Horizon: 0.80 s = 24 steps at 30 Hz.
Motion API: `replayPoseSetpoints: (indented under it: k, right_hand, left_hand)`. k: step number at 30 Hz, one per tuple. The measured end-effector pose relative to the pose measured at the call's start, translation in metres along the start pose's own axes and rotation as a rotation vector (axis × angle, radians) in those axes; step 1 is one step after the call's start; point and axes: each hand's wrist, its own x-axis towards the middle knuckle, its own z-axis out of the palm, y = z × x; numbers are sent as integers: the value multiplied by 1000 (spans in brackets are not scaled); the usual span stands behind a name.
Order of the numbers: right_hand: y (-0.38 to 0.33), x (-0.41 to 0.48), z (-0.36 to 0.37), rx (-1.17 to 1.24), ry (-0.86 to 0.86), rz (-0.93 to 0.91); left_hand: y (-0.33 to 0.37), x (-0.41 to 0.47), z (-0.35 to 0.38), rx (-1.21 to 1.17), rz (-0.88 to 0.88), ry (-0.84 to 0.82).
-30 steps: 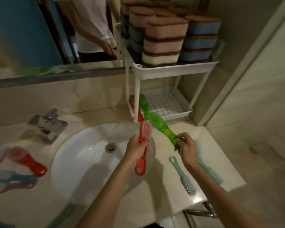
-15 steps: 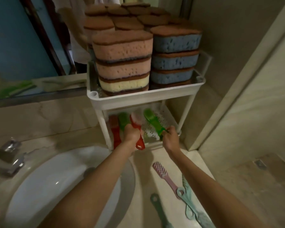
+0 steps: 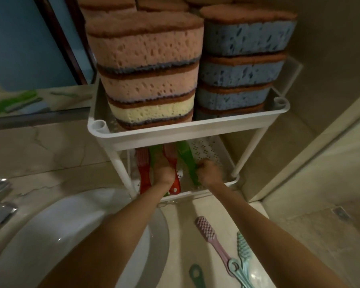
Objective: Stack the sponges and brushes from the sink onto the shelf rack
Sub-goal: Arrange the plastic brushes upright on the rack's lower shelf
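Gripping the red brush (image 3: 175, 182) and green brush (image 3: 187, 163), left hand (image 3: 163, 172) and right hand (image 3: 209, 173) lay them parallel, likely to save room on the lower shelf (image 3: 208, 151).

The top tray (image 3: 187, 133) has its rim right across the lower shelf, so every brush head under there is out of sight. The left hand (image 3: 163, 171) shows only its back, fingers hidden, and it covers part of the red brush (image 3: 176, 183). The right hand (image 3: 209, 172) is a blur, curled at the green brush (image 3: 188, 165). The sponge stacks (image 3: 146, 55) run off the top edge, and a dark green handle (image 3: 196, 277) runs off the bottom.
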Motion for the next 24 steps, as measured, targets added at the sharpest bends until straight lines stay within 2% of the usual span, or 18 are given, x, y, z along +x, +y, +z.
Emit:
replayPoseSetpoints:
  k: [4, 10, 17, 24]
  right_hand:
    - [1, 0, 4, -189, -69, -89]
    - [-2, 7, 8, -283, -46, -166]
    - [-1, 9, 12, -380, -116, -189]
    - [-1, -3, 10, -386, -163, -212]
  left_hand:
    - [-10, 5, 1, -1, 55, -9]
    - [-16, 8, 2, 78, 193, -5]
    - [-17, 6, -2, -20, 45, -67]
    - [-15, -3, -8, 117, 28, -145]
